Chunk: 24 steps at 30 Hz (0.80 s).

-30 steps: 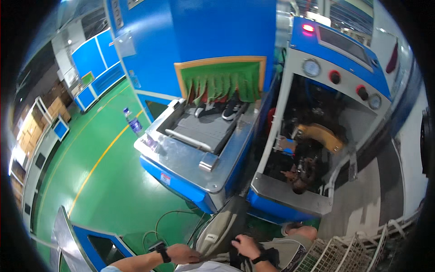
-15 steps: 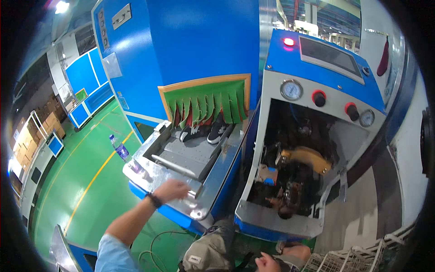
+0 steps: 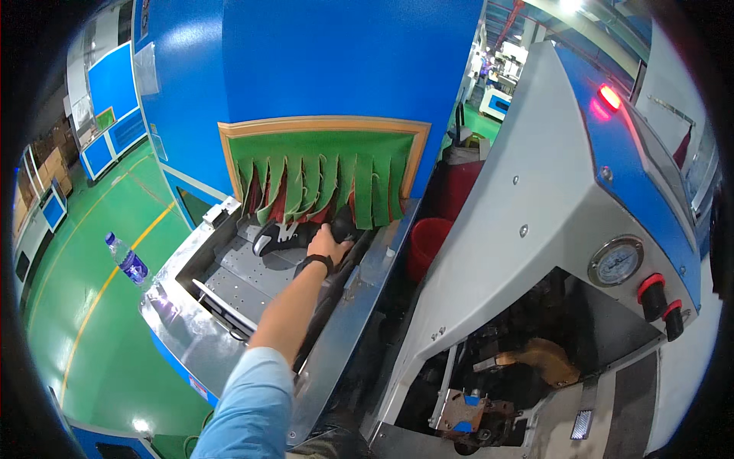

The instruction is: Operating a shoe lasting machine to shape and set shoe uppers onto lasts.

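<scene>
My left hand (image 3: 327, 244), with a black band on its wrist, reaches over the grey perforated conveyor plates to the green strip curtain. Its fingers are closed on the black shoe (image 3: 345, 223), which stands just at the hanging strips; the hand hides part of this shoe. Left of it lies another black shoe (image 3: 279, 238) with white laces and a white sole edge, its rear partly under the strips. The green strip curtain (image 3: 321, 168) hangs in a wooden frame on the blue machine. My right hand is out of view.
A bottle with a purple cap (image 3: 126, 258) stands on the metal ledge at the left. A thin metal bar (image 3: 222, 304) crosses the conveyor's near end. To the right rises a grey and blue machine (image 3: 520, 199) with a gauge and red-ringed knobs. A red bucket (image 3: 428, 245) sits between the machines.
My left hand has moved forward from above the near metal ledge to the right-hand shoe and taken hold of it. The view has shifted right and closer; my right hand has left the picture.
</scene>
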Tool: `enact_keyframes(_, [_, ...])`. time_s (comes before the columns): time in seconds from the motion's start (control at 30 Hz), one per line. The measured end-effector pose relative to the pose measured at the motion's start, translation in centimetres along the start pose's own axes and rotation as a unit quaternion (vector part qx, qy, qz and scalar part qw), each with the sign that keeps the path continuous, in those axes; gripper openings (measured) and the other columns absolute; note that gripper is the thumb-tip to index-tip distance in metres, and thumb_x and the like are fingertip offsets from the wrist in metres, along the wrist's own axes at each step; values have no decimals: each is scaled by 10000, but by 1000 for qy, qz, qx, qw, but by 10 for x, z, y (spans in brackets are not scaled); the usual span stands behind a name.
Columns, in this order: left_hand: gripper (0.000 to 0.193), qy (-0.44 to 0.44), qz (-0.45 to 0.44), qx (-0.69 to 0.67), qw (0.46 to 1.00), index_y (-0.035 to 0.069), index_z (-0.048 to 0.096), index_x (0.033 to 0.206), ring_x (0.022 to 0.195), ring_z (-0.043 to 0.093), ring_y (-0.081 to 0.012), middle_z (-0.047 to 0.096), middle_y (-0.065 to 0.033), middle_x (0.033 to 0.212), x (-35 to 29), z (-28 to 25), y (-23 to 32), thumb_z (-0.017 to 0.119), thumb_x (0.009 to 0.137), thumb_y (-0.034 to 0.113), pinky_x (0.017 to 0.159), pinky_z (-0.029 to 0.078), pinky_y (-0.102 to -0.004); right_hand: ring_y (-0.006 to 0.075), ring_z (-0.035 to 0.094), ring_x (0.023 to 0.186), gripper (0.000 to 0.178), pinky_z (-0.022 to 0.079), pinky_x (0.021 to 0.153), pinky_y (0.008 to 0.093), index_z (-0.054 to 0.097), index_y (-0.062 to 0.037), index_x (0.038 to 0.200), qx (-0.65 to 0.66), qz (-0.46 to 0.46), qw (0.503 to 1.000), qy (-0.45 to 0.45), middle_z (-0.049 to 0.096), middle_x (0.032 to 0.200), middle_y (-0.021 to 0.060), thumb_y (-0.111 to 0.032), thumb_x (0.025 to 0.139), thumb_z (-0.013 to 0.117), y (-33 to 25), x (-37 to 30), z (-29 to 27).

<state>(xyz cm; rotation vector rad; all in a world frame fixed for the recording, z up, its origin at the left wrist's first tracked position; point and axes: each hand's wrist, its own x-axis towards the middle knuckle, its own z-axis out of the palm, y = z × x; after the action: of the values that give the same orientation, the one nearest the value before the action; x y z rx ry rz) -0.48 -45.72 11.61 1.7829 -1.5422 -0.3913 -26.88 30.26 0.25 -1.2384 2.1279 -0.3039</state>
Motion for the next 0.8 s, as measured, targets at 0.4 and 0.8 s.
enact_keyframes(0.4, [850,-305,-56,-485,818,3,379,1428,1116,589,-189,584,-101,1284,-308,-292,-3,842,723,106,963,503,-354,241,547,1221,847,437,1024,392,152,-80,1594,544,-334,766,-79,521,1403,130,-248,960,686,-237,51,-66])
enact_keyframes(0.8, [553,-437,82,-39,895,-32,586,1056,877,672,-440,650,-331,871,-502,-223,73,473,996,506,758,520,-511,373,523,1290,881,389,1083,429,402,37,1471,410,-199,829,325,545,1365,286,-253,743,802,-251,-26,-106])
